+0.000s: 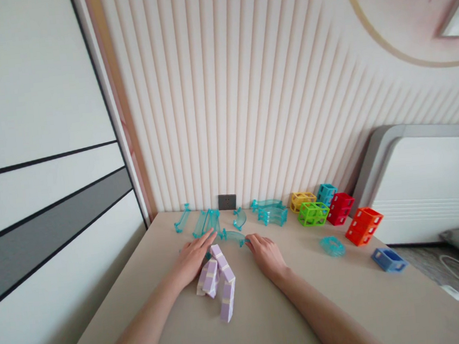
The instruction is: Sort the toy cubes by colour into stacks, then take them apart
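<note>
Lilac blocks (220, 282) beside left hand (192, 261), grip flat | track (232, 236) touching right hand (267, 254), grip unclear

We see a dark grey socket (226, 201) in a cream wall (245, 83) ribbed with pale vertical stripes. Below the socket, on the beige table (270, 321), the lilac blocks (220, 279) carry white bands and the curved track (232, 236) is clear teal. Right of the socket come a yellow cube (302, 200), green cube (313, 213), teal cube (325, 192), red cube (342, 208), orange cube (363, 225) and blue cube (389, 259).
</note>
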Demonstrator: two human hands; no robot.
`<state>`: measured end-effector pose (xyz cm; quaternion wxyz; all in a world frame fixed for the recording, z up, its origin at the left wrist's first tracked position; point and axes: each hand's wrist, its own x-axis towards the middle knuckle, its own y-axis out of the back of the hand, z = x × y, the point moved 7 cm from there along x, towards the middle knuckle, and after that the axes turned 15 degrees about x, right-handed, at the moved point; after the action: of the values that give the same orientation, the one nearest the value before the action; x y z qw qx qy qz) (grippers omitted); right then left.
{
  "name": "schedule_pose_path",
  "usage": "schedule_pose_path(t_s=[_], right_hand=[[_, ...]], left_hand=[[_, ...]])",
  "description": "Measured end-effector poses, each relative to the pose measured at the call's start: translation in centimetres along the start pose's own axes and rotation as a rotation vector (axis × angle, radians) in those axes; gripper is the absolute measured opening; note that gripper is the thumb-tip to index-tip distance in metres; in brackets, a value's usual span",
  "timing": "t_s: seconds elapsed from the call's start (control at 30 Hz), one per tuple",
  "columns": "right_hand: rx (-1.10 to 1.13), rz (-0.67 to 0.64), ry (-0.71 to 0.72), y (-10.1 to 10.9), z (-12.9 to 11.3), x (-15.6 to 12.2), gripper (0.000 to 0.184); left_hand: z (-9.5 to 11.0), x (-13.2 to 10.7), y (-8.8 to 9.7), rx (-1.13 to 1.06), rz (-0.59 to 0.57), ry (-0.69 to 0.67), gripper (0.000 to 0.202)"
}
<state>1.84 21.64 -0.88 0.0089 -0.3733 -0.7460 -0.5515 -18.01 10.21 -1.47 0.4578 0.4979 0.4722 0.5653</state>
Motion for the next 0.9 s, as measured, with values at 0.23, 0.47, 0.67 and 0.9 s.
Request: schedule_pose_path(t_s=[0.23,0.47,0.67,0.9], right_hand=[[0.143,0.045,-0.098,0.1,1.2,0.0,0.015],[0.214,0.133,-0.193,0.8,2.5,-0.2,0.019],[0.374,0.248,-0.227,1.6,3.4,-0.5,0.02],[0.533,0.305,-0.243,2.2,3.8,-0.6,0.025]], left_hand=[[0.5,0.5,-0.3,0.041,-0.008,-0.006,0.061],[0.8,0.1,0.4,0.045,-0.049,0.005,0.067],[-0.7,-0.3,0.1,0.036,0.014,0.049,0.082],[-2.8,-1.0,1.2,0.122,-0.002,0.142,0.063]])
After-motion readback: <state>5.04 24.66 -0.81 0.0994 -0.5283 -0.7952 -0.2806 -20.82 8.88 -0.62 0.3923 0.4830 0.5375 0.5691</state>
